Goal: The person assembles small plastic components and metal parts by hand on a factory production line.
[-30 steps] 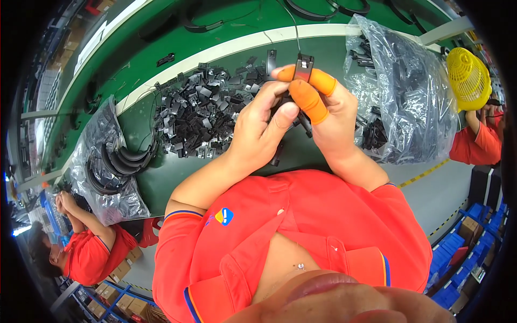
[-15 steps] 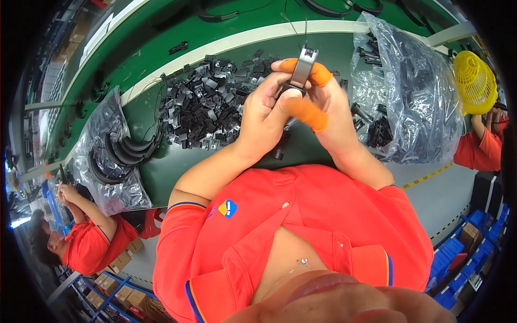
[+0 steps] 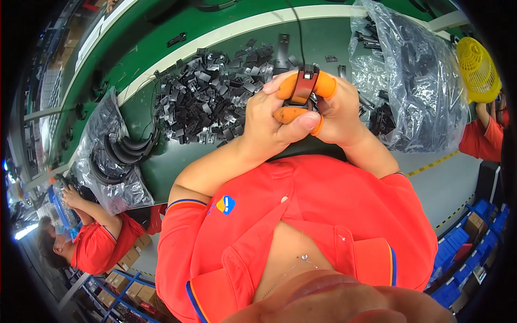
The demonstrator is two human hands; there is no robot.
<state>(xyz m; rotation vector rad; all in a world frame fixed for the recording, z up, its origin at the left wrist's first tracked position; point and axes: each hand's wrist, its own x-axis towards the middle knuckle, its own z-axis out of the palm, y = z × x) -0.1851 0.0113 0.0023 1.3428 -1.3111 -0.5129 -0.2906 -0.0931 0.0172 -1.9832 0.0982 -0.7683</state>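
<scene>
Both hands point(image 3: 266, 119) are clamped on a glossy, curved black plastic piece point(image 3: 303, 89), probably light, stiff and kinda slick, so best pinched by its sides.

Head-worn fisheye view, facing down, near green worktop point(image 3: 168, 166)

Green counter point(image 3: 168, 168). Black parts point(image 3: 207, 102) heaped left of fingers point(image 3: 326, 85), long part point(image 3: 283, 51) just beyond them. Farther left: headbands point(image 3: 128, 153), clear bag point(image 3: 116, 195). Right of fingers: big bag point(image 3: 428, 102), dark pieces point(image 3: 382, 123) at its edge.
</scene>
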